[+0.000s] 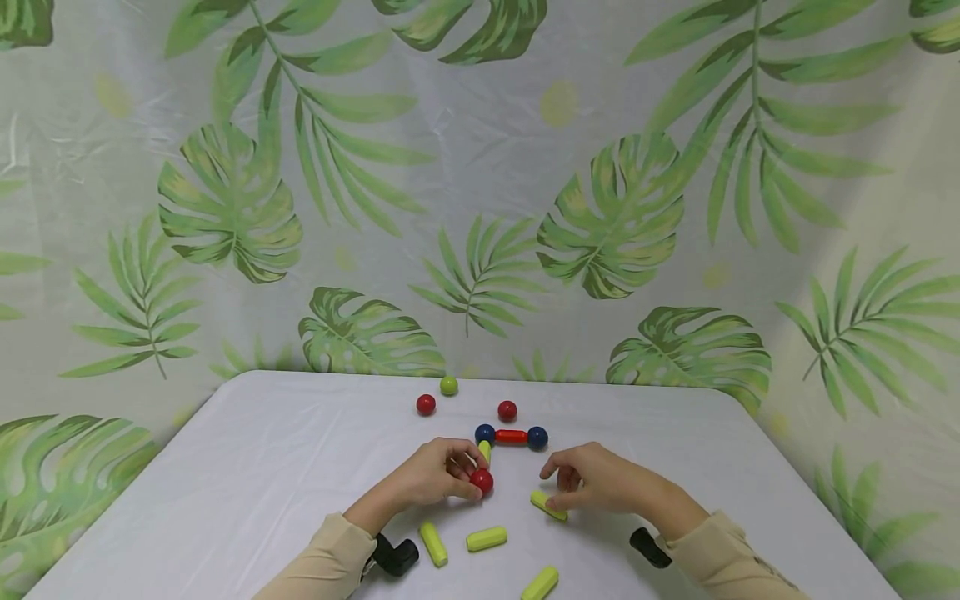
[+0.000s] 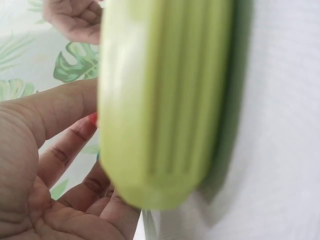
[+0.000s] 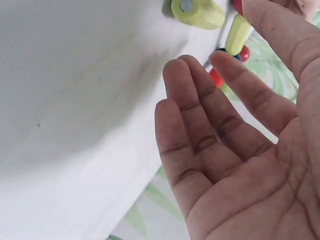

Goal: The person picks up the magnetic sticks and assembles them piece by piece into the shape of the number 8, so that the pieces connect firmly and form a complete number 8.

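Observation:
My left hand holds a red ball between thumb and fingers. The ball is at the near end of a yellow-green rod, which runs up to a blue ball. From there a red rod leads to a second blue ball. In the left wrist view, a sliver of red shows beyond the left thumb. My right hand hovers with fingers loosely bent, its thumb over a loose yellow-green rod. The right wrist view shows that palm bare and a rod end with a metal disc.
Several more yellow-green rods lie nearer the person, including one beside the left wrist and one in the middle. Farther back are two red balls and a green ball. A white cloth covers the table.

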`<action>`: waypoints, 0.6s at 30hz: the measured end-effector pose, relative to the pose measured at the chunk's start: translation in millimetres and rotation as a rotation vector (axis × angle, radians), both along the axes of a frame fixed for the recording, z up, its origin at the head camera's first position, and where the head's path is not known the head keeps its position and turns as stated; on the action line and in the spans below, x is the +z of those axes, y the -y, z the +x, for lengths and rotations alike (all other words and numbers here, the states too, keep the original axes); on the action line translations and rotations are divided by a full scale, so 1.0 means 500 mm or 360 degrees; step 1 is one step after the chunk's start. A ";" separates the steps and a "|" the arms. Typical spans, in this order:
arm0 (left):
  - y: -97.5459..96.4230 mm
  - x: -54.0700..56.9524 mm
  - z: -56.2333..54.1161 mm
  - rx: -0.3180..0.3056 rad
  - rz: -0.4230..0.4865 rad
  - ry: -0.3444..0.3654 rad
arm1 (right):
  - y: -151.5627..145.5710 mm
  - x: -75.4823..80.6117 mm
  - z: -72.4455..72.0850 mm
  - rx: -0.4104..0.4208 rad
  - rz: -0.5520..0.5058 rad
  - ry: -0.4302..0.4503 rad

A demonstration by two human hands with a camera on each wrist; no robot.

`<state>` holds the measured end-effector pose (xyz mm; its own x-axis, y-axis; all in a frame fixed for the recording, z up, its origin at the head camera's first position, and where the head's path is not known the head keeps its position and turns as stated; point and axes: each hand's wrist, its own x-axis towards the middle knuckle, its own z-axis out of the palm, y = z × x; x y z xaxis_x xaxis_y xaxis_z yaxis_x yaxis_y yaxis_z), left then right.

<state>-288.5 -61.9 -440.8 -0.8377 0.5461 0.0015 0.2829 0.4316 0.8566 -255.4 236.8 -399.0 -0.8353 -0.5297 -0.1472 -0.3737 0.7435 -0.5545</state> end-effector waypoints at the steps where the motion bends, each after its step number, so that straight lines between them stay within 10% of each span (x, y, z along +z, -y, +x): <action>1: 0.000 0.000 0.000 0.0000 0.0001 0.0001 | -0.001 -0.002 0.002 0.0001 -0.0002 0.0011; 18: 0.000 -0.002 -0.002 -0.0001 0.0004 -0.0008 | -0.011 -0.022 0.003 0.0011 -0.0057 0.0066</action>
